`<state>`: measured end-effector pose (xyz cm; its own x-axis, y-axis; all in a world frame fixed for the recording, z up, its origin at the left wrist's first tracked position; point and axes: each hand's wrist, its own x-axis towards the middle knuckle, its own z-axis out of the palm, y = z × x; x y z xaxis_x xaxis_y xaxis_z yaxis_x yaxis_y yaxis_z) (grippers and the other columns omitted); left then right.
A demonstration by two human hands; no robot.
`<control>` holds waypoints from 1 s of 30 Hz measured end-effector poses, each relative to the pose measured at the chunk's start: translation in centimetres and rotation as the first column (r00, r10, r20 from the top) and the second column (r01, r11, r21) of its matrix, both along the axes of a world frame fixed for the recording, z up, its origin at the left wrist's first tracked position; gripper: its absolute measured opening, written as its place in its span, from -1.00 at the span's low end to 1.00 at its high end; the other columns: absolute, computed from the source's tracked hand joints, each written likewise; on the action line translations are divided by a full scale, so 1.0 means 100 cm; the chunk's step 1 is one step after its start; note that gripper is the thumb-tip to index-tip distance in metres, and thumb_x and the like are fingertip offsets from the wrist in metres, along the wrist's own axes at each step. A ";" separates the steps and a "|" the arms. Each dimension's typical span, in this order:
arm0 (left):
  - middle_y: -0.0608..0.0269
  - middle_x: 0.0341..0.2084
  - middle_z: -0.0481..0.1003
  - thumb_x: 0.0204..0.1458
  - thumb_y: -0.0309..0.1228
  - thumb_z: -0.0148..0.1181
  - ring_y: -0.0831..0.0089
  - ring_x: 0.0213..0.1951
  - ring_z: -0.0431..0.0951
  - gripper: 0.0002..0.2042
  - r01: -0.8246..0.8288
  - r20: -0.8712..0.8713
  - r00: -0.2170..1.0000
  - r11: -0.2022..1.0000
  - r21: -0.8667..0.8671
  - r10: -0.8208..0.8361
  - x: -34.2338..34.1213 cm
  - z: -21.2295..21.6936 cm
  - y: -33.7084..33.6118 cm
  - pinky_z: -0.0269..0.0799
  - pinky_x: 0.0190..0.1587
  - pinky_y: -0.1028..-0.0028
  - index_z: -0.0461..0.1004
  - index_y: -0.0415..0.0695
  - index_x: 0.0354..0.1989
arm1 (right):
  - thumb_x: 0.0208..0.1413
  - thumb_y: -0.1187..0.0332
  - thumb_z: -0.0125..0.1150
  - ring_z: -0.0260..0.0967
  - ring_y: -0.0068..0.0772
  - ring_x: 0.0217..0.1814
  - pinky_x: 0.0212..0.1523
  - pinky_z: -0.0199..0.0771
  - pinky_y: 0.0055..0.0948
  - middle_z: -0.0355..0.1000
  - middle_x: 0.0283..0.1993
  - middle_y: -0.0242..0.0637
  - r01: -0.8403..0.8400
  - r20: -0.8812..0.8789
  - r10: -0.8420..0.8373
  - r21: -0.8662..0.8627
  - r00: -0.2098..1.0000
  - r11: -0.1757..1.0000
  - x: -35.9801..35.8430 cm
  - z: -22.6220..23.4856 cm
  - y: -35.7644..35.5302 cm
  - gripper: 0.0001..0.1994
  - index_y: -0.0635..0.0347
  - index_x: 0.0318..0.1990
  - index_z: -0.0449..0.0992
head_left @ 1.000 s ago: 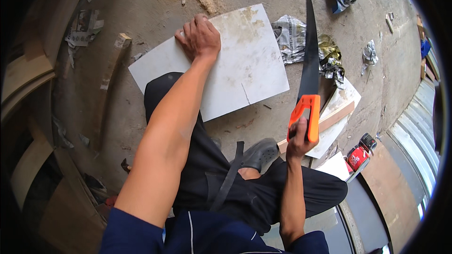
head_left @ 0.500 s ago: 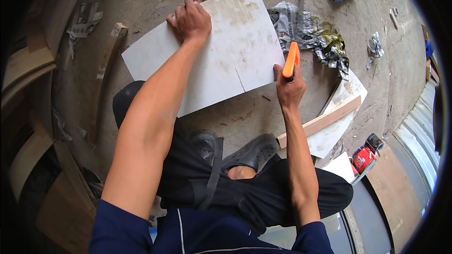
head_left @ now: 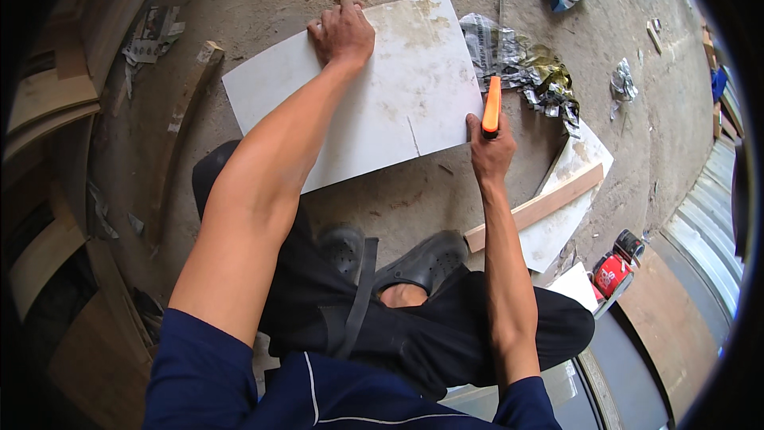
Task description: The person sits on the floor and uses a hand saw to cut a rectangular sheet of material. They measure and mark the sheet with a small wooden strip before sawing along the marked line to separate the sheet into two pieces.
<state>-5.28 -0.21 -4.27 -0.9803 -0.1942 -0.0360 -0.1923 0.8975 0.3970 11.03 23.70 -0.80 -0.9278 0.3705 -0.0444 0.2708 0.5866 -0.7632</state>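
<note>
A pale board (head_left: 374,95), stained and scuffed on its face, lies tilted over the ground in front of my knees. Over its far edge my left hand (head_left: 344,34) curls its fingers, gripping it. A short dark slit runs into the board from its near edge. At the board's right side, my right hand (head_left: 493,150) is closed round the orange handle of a hand saw (head_left: 493,103). The saw's thin blade, seen almost edge-on, points away from me over crumpled newspaper. My right thumb is close to the board's right edge; whether it touches is unclear.
Crumpled newspaper (head_left: 533,68) lies beyond the saw. A wooden batten (head_left: 549,205) rests across another pale offcut (head_left: 549,243) at right. A long timber piece (head_left: 183,119) lies at left, near stacked panels (head_left: 56,103). A red-and-black tool (head_left: 613,272) sits at lower right.
The board has shifted a little to the right, with my left hand still on its edge. The saw's handle has turned slightly more upright in my right hand. The whole view has shifted slightly.
</note>
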 end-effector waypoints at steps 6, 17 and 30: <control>0.26 -0.12 0.50 0.22 -0.21 -0.23 0.27 0.02 0.40 -0.68 0.147 -0.068 0.986 0.985 -0.088 -0.153 0.007 -0.003 -0.014 0.05 0.18 0.19 0.44 -0.02 -0.06 | 0.00 0.35 0.35 0.46 -0.05 -0.42 -0.33 0.41 -0.25 0.46 -0.43 -0.04 0.018 -0.015 -0.017 0.028 1.000 0.999 -0.003 0.010 -0.001 -0.70 0.20 -0.11 0.49; 0.28 -0.17 0.50 0.10 -0.16 -0.07 0.35 -0.05 0.42 -0.70 0.102 -0.125 0.986 0.994 -0.042 -0.107 0.008 0.000 -0.012 0.06 0.13 0.26 0.50 0.01 -0.11 | 0.07 0.42 0.33 0.43 -0.55 -0.33 -0.27 0.42 -0.55 0.54 -0.08 -0.14 -0.011 -0.159 -0.029 -0.247 0.987 0.969 0.003 0.055 -0.012 -0.79 0.35 -0.23 0.47; 0.30 -0.27 0.53 0.08 -0.18 -0.01 0.33 -0.12 0.45 -0.74 0.068 -0.150 0.987 0.998 0.015 -0.065 0.003 -0.002 -0.014 0.07 0.10 0.27 0.54 0.01 -0.20 | 0.02 0.45 0.32 0.35 -0.51 -0.57 -0.46 0.39 -0.56 0.54 -0.41 -0.25 -0.246 -0.111 0.220 -0.396 0.969 0.885 0.022 0.096 -0.065 -0.82 0.36 -0.26 0.52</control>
<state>-4.97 -1.61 -4.44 -0.9858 -0.1286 0.1083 -0.0694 0.8980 0.4346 13.22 17.23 8.78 -0.9909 0.1052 -0.0843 0.1096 0.2646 -0.9581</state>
